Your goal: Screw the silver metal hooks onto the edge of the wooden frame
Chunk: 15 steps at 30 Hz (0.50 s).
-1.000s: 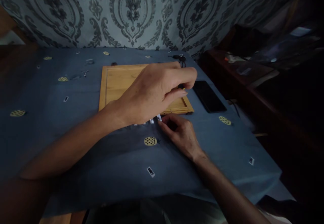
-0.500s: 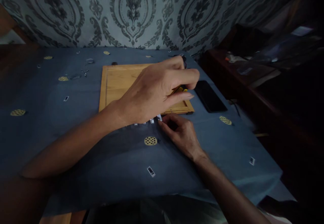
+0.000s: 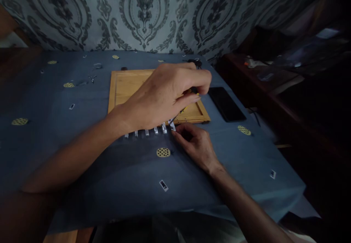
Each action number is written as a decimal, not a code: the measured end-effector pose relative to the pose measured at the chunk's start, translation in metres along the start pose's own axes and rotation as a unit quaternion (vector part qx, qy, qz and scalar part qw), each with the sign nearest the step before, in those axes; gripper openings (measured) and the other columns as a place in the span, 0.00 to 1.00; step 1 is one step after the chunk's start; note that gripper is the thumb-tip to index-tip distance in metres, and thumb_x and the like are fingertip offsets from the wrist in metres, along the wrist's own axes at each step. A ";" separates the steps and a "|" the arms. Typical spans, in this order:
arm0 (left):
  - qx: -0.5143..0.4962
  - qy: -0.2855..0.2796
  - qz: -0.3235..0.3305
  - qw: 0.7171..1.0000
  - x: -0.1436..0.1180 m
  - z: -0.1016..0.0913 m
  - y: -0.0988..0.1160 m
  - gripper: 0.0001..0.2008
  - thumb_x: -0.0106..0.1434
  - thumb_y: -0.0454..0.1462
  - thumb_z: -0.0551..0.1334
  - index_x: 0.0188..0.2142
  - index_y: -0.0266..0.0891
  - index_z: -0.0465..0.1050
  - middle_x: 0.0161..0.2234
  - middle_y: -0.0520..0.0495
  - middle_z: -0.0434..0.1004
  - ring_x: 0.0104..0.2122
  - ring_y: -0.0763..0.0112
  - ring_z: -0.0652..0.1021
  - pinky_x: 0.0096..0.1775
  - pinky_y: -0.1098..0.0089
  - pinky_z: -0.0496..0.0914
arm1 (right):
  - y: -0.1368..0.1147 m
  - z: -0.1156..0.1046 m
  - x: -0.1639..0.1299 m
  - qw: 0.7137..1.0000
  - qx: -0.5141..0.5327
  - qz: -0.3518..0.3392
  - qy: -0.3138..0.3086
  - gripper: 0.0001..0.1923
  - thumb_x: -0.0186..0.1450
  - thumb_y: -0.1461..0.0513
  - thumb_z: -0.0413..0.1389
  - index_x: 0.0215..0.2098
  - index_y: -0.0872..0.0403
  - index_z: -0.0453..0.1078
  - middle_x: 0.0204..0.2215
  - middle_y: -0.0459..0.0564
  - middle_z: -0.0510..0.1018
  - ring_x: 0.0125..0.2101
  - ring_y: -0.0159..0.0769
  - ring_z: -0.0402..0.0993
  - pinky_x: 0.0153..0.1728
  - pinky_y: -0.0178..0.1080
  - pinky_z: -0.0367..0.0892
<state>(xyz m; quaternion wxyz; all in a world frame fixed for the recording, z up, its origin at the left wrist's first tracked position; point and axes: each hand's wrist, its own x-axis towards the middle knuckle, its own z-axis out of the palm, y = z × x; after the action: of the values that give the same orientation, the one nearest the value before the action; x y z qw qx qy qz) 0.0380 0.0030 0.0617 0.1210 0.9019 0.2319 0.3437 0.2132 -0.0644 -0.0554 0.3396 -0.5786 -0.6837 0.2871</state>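
My left hand (image 3: 164, 96) hovers over the near right corner of a wooden board (image 3: 123, 89) and pinches a small black and yellow tool (image 3: 189, 93). The tool slants down toward a row of small silvery pieces (image 3: 148, 131) lying on the blue cloth (image 3: 82, 155) just in front of the board. My right hand (image 3: 196, 146) rests on the cloth with its fingers curled, its fingertips gripping the right end of that row. What lies under the right palm is hidden.
A black phone (image 3: 226, 104) lies right of the board. Small yellow perforated discs (image 3: 163, 152) and tiny labelled tags (image 3: 163, 185) are scattered over the cloth. A patterned curtain (image 3: 142, 12) hangs behind, and a dark wooden shelf (image 3: 263, 78) with clutter stands at the right.
My left hand has drawn back slightly toward me and tilted the tool down toward the row. More silvery pieces now show below the left wrist. The right hand has stayed put.
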 end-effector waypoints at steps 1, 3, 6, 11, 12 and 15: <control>0.003 -0.003 0.000 1.000 0.000 0.001 0.000 0.04 0.66 0.32 0.62 0.33 0.37 0.75 0.34 0.48 0.76 0.33 0.73 0.77 0.37 0.69 0.71 | 0.000 0.000 0.000 1.000 0.000 0.000 0.002 0.11 0.63 0.55 0.57 0.28 0.52 0.70 0.23 0.45 0.75 0.24 0.33 0.68 0.26 0.35 0.61; 0.016 0.002 -0.001 1.000 0.001 0.003 0.002 0.03 0.65 0.34 0.64 0.34 0.38 0.75 0.35 0.48 0.76 0.35 0.71 0.77 0.38 0.68 0.71 | 0.000 0.000 0.000 1.000 -0.001 0.001 0.002 0.10 0.63 0.55 0.57 0.28 0.52 0.70 0.23 0.45 0.75 0.23 0.33 0.68 0.26 0.35 0.61; 0.034 0.020 0.010 0.999 0.000 0.007 0.003 0.05 0.66 0.34 0.63 0.32 0.39 0.76 0.33 0.48 0.76 0.34 0.71 0.76 0.37 0.69 0.71 | -0.001 -0.001 0.000 1.000 -0.004 0.000 -0.001 0.10 0.63 0.55 0.57 0.28 0.52 0.71 0.22 0.45 0.75 0.23 0.33 0.68 0.26 0.35 0.61; 0.035 0.040 0.001 0.999 -0.002 0.009 0.002 0.03 0.64 0.31 0.64 0.36 0.39 0.75 0.34 0.50 0.77 0.32 0.73 0.76 0.37 0.70 0.71 | -0.002 -0.001 0.001 1.000 -0.007 -0.001 0.002 0.10 0.63 0.55 0.56 0.27 0.52 0.70 0.21 0.45 0.74 0.22 0.32 0.67 0.25 0.35 0.60; 0.036 0.042 -0.002 0.998 -0.003 0.008 0.003 0.05 0.63 0.29 0.64 0.37 0.40 0.75 0.34 0.51 0.78 0.32 0.73 0.76 0.37 0.70 0.71 | -0.002 -0.001 0.001 1.000 -0.005 -0.001 0.003 0.10 0.63 0.55 0.57 0.27 0.52 0.70 0.21 0.45 0.74 0.22 0.32 0.67 0.25 0.35 0.60; 0.030 0.031 0.005 0.999 -0.003 0.005 0.004 0.06 0.63 0.28 0.63 0.38 0.39 0.75 0.34 0.51 0.78 0.32 0.73 0.77 0.38 0.70 0.70 | -0.002 0.000 0.002 1.000 0.003 -0.007 0.002 0.10 0.63 0.56 0.57 0.28 0.52 0.71 0.22 0.45 0.74 0.22 0.32 0.67 0.25 0.35 0.60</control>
<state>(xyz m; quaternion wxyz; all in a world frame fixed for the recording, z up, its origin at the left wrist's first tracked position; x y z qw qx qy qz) 0.0411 -0.0025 0.0575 0.0848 0.8951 0.2411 0.3654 0.2120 -0.0633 -0.0533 0.3446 -0.5737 -0.6861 0.2852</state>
